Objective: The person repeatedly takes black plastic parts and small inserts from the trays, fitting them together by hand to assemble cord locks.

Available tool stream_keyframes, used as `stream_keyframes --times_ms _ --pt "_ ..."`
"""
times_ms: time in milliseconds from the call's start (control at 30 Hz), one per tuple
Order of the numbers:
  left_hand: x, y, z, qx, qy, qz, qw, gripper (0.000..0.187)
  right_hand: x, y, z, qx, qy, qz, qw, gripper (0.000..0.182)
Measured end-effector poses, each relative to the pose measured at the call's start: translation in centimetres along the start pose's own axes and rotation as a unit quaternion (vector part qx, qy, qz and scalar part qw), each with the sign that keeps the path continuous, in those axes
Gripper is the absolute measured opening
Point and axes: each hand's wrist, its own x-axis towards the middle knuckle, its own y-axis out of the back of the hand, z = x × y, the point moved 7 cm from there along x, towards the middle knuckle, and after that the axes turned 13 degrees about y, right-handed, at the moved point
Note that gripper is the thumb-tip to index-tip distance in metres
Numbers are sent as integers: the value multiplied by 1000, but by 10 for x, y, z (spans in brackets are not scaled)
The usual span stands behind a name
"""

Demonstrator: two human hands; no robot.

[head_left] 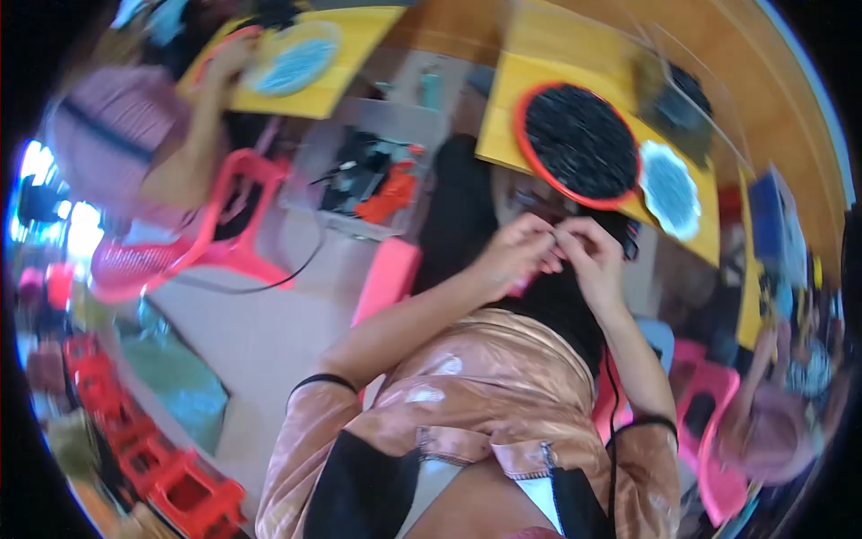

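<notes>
Above my lap my left hand [518, 255] and my right hand [592, 254] meet, fingertips pinched together. Whatever lies between them is too small and blurred to name. Just beyond them, on a yellow table [505, 112], rests a round red tray [523, 133] heaped with small, thin black pieces [579, 139]. To its right sits a white scalloped dish [690, 220] filled with pale bluish small pieces [667, 187].
A clear plastic bin [310, 148] holding black and orange-red items stands on the floor to the left. Beside it is a pink chair [238, 247] near a co-worker [126, 135] at another yellow table [346, 67]. Red plastic stools [148, 449] lie lower left. Another person [768, 431] sits right.
</notes>
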Motion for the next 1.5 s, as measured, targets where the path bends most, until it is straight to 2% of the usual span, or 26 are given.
stream_keyframes --times_ms 67,133,200,300,400,533,567,600,667,767,867,900,933,1000,1200,1233,1333,1467,1500 --pt "-1 -2 5 -18 -32 -10 999 13 4 -2 -3 -7 58 16 998 8" --pt "-4 -5 10 -10 -48 -8 999 13 7 -2 -33 -164 160 -3 973 9" --pt "-8 -8 16 7 -52 -13 999 13 7 -6 -54 -343 335 -31 877 14" --pt "-12 -14 22 33 -58 -3 998 12 -2 -17 -72 -442 420 -77 789 18" --pt "-12 -6 17 18 -52 35 998 12 -10 -25 -63 -460 426 -142 766 19" --pt "-11 -11 22 37 -41 -5 998 13 22 8 -61 -375 344 -108 854 16" --pt "-12 -12 25 37 -35 -14 999 13 38 21 -63 -312 290 -53 903 15" --pt "-13 -15 27 37 -30 -23 999 13 52 30 -61 -334 251 -43 908 15" --pt "-13 -16 28 41 -25 -12 999 13 81 43 -35 -369 186 -56 909 15" --pt "-13 -18 29 51 -18 -5 999 11 105 34 -15 -364 248 -135 887 14" --pt "-15 -14 29 59 -9 0 998 11 120 38 4 -463 294 -130 826 11" --pt "-15 -13 30 58 -9 0 998 11 129 48 11 -500 243 -115 823 10" --pt "-14 -12 30 58 -10 1 998 11 135 58 9 -510 248 -77 820 10" --pt "-13 -8 28 53 -7 2 999 11 139 74 3 -512 231 -42 826 11" --pt "-13 -2 24 38 -2 4 999 10 119 70 0 -436 127 -138 880 13" --pt "-14 -2 24 38 -2 5 999 10 115 65 4 -418 165 -145 881 15" --pt "-15 -2 24 38 -6 6 999 10 111 51 6 -426 168 -162 874 16" --pt "-16 -1 22 36 -3 3 999 10 111 45 25 -470 247 -157 833 19" --pt "-17 -1 21 36 -2 3 999 10 114 45 27 -453 228 -168 845 18"
